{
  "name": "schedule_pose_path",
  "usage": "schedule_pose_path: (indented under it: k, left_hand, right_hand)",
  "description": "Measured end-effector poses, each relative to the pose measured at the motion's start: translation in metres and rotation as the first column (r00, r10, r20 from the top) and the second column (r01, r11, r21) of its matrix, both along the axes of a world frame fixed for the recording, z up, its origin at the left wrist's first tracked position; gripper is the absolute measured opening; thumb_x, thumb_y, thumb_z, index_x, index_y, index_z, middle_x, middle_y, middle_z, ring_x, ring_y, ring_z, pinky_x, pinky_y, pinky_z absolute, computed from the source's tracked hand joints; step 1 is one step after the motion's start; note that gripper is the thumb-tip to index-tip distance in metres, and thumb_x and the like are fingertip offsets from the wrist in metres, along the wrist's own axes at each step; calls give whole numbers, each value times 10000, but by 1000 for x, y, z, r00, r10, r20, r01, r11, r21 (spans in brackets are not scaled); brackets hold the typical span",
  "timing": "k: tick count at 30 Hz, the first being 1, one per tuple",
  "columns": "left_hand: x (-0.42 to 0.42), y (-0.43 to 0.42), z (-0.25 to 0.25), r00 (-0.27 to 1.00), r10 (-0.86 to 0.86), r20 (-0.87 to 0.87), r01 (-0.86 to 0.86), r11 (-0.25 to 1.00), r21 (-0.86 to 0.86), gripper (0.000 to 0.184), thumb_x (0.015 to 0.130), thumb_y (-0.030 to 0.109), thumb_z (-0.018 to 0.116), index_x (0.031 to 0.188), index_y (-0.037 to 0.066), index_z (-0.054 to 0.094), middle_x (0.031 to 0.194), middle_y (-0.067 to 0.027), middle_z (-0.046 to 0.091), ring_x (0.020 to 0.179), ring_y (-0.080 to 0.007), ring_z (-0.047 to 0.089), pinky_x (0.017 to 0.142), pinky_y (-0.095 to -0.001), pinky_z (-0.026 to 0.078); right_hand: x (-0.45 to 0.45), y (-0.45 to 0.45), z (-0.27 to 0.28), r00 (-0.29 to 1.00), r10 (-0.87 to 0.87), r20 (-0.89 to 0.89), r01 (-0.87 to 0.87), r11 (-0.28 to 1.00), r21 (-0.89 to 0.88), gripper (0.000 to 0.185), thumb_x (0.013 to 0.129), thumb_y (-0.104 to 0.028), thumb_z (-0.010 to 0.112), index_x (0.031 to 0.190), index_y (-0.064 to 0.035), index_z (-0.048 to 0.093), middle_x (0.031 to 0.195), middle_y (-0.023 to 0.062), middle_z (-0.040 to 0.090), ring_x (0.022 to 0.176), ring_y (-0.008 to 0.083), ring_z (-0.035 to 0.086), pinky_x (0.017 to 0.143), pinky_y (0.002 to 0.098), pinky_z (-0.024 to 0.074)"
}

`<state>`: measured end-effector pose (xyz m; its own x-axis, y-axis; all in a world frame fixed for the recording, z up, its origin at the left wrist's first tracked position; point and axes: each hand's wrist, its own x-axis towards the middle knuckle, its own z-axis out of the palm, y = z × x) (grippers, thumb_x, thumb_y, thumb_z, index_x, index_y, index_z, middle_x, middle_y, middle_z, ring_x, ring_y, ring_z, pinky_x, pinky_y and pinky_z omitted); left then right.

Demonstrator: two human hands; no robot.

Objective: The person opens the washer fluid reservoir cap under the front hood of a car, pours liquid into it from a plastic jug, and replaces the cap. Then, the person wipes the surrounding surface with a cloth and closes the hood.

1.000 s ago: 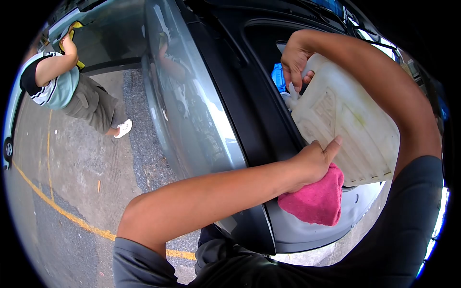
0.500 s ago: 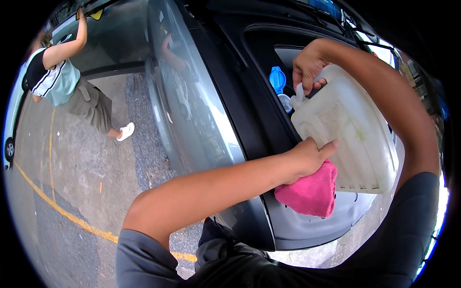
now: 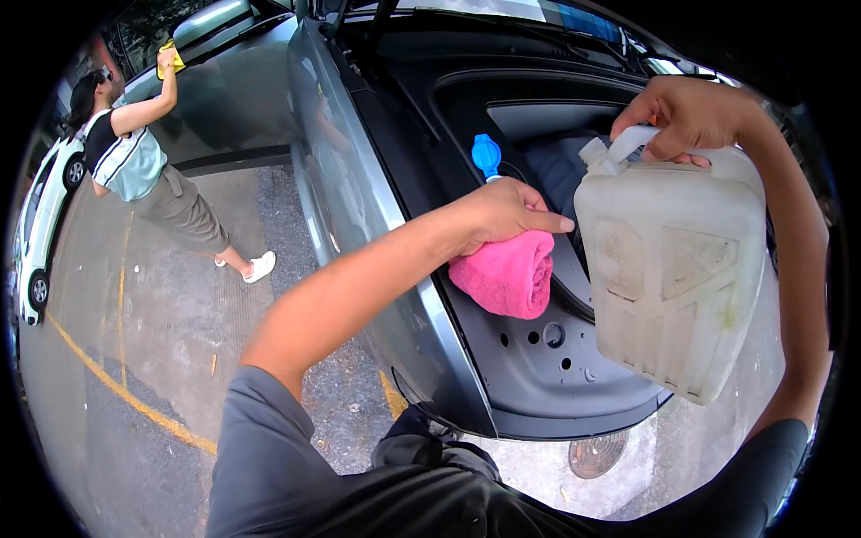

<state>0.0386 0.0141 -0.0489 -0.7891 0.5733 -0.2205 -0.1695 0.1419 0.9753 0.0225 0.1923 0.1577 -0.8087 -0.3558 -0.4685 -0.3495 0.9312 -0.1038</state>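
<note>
Plastic jug [image 3: 668, 269]: apparently at supporting step, gripped by handle [image 3: 633, 141] in curled right fingers [image 3: 633, 109], near blue flip cap [image 3: 486, 155]. Pink cloth [image 3: 502, 276]: gripped in nearly closed left fingers [image 3: 547, 221]. To move jug, control tilt.

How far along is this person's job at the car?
Pouring looks finished: the jug has moved away from the blue cap. In hand: the right hand holds the jug's handle, the left hand a pink cloth. Probably left: closing the cap, which stands open.
</note>
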Motion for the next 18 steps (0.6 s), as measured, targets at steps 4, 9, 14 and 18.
schedule_pose_path:
  k: [4,9,14,18]
  left_hand:
    - [-58,-14,7,904,113,-413,-254,918,-305,301,742,265,788,802,-4,668,702,-85,630,589,-132,585,551,-256,475]
    - [-155,-22,-47,787,-9,-617,-470,639,-609,278,702,196,776,814,-44,694,762,-136,658,665,-206,621,634,-315,492]
    - [-192,-12,-67,841,-66,-536,-421,542,-727,437,691,243,747,988,-67,670,947,-222,661,890,-297,648,755,-365,501]
    - [-213,-4,-98,885,-73,-460,-348,552,-758,539,728,132,675,1229,-29,560,1168,-183,599,990,-254,608,837,-323,485]
  right_hand:
    - [77,84,12,990,-130,-55,111,956,-271,372,773,57,543,1141,61,594,714,115,653,387,90,548,439,203,465]
    - [221,178,8,925,-347,-153,303,919,-252,415,818,26,569,1232,-2,550,662,36,542,426,64,439,428,206,374]
    - [370,245,1,808,-542,-232,503,839,-206,471,864,-5,595,1322,-65,506,611,-44,432,465,38,330,416,209,282]
    - [469,276,-52,567,-772,-288,683,636,-358,429,861,-4,608,1281,-84,572,582,-88,289,478,39,246,426,229,218]
